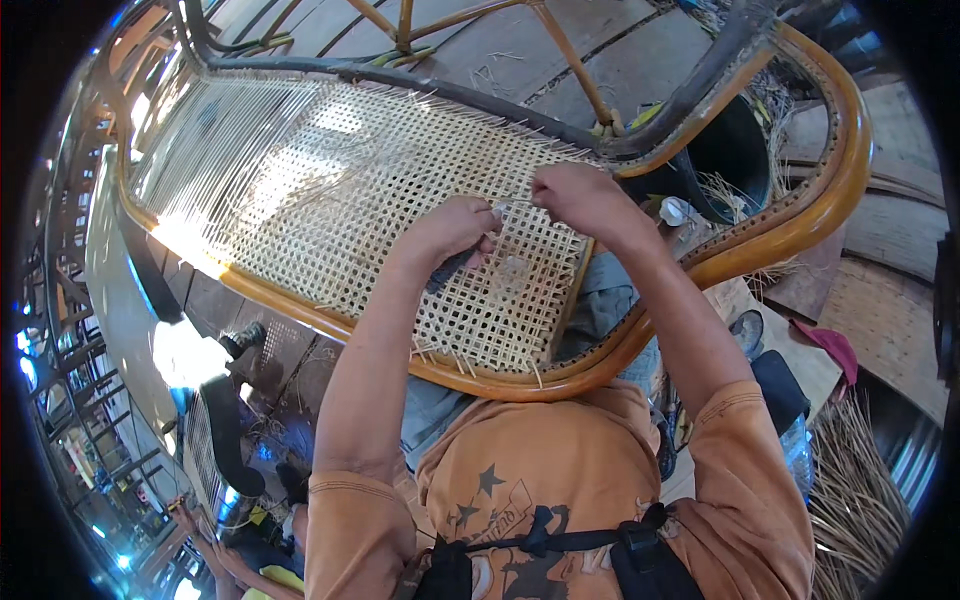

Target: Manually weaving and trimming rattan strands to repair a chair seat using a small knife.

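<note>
Two bare hands at work on the woven cane panel (pixel 330 190) of a curved wooden chair frame (pixel 800 230).

At about 9 o'clock the panel's unfinished end is seen as bare parallel strands; toward the centre it becomes an open lattice. Just right of centre the left hand (pixel 450 232) is laid on the lattice with its fingers curled shut around a dark-handled tool (pixel 447 272), whose tip is hidden. Touching distance to its right, at roughly 1 o'clock from it, the right hand (pixel 580 198) is shown with fingertips pressed together, apparently pinching a thin cane strand (pixel 512 203), though the strand is barely resolved. A dark bucket (pixel 740 150) is seen at 2 o'clock behind the frame, and loose cane strips (pixel 850 500) lie at 4 o'clock.
</note>
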Motion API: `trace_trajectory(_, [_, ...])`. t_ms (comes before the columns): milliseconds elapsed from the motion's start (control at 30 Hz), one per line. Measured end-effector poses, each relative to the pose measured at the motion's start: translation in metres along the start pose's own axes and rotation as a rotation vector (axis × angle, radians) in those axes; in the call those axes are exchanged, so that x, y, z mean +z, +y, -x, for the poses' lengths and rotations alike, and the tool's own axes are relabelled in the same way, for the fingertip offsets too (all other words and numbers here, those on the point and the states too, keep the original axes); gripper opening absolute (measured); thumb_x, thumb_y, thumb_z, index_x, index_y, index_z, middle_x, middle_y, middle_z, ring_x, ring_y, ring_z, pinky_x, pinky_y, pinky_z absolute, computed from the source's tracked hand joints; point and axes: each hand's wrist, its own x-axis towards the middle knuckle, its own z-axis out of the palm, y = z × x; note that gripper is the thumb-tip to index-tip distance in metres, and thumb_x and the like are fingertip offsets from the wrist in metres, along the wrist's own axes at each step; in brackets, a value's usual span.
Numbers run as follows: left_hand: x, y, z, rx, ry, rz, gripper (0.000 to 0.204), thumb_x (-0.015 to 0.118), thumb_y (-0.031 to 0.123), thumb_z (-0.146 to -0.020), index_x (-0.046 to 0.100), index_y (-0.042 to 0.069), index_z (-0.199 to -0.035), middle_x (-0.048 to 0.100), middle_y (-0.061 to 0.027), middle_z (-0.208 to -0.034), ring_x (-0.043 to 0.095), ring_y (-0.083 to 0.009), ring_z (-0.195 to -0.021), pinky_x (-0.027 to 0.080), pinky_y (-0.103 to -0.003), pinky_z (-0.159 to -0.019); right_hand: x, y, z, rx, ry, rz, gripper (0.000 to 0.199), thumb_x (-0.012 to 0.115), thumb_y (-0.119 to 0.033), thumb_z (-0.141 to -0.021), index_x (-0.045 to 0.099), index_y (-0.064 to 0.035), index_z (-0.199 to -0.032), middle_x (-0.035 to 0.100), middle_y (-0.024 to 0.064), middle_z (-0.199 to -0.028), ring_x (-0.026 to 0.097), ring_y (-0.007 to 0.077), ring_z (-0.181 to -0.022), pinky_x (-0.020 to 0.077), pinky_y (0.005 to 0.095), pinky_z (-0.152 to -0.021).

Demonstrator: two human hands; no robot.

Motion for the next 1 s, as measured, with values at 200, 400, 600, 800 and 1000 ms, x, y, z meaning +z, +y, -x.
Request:
trace_trajectory(200, [0.004, -0.006, 0.011, 0.209, 0.15, 0.024, 0.031, 0.056, 0.03, -0.088, 0.057, 0.0, -0.079, 0.054, -0.0016, -0.068, 0.046, -0.0081, -0.046, 0.04, -0.022, -0.047, 0.009, 0.007, 0.0, 0.13, -0.154, -0.313, 0.019, 0.062, -0.02, -0.078, 0.064, -0.0025, -0.086, 0.063, 0.0164, -0.077, 0.063, 0.0296, -0.074, 0.0467, 0.0399, -0.067])
trace_trajectory(400, [0.016, -0.005, 0.019, 0.344, 0.417, 0.083, 0.024, 0.059, 0.024, -0.084, 0.056, 0.002, -0.075, 0.049, 0.0, -0.057, 0.045, -0.0079, -0.046, 0.04, -0.025, -0.045, 0.013, -0.001, -0.001, 0.09, -0.079, -0.155, 0.013, 0.061, -0.011, -0.081, 0.062, 0.0004, -0.087, 0.063, 0.0108, -0.071, 0.061, 0.0151, -0.063, 0.0472, 0.0299, -0.059])
trace_trajectory(600, [0.042, 0.0, 0.041, 0.288, 0.332, 0.037, 0.023, 0.063, 0.02, -0.083, 0.058, 0.001, -0.095, 0.053, 0.0004, -0.066, 0.048, -0.0059, -0.053, 0.041, -0.021, -0.048, -0.013, -0.041, 0.011, -0.142, 0.246, -0.738, 0.021, 0.055, -0.018, -0.085, 0.058, 0.0024, -0.086, 0.06, 0.0112, -0.071, 0.059, 0.0173, -0.065, 0.047, 0.0316, -0.061])
trace_trajectory(800, [0.08, 0.007, 0.064, 0.445, 0.443, 0.142, 0.02, 0.059, 0.02, -0.086, 0.063, 0.002, -0.094, 0.048, 0.0016, -0.059, 0.042, -0.0069, -0.054, 0.038, -0.025, -0.051, -0.095, -0.135, 0.058, -0.367, 0.389, -0.937, 0.015, 0.052, -0.014, -0.091, 0.056, 0.0003, -0.09, 0.052, 0.0, -0.07, 0.042, 0.0041, -0.056, 0.0355, 0.0194, -0.049])
trace_trajectory(1000, [0.063, -0.02, 0.092, 0.626, 1.043, 0.076, 0.016, 0.061, 0.015, -0.087, 0.065, 0.001, -0.094, 0.056, 0.0017, -0.066, 0.045, -0.0028, -0.057, 0.039, -0.019, -0.052, -0.092, -0.099, 0.069, -0.436, 0.382, -0.752, 0.013, 0.054, -0.012, -0.092, 0.056, 0.0001, -0.087, 0.047, 0.0003, -0.068, 0.044, 0.0069, -0.062, 0.0387, 0.0214, -0.055])
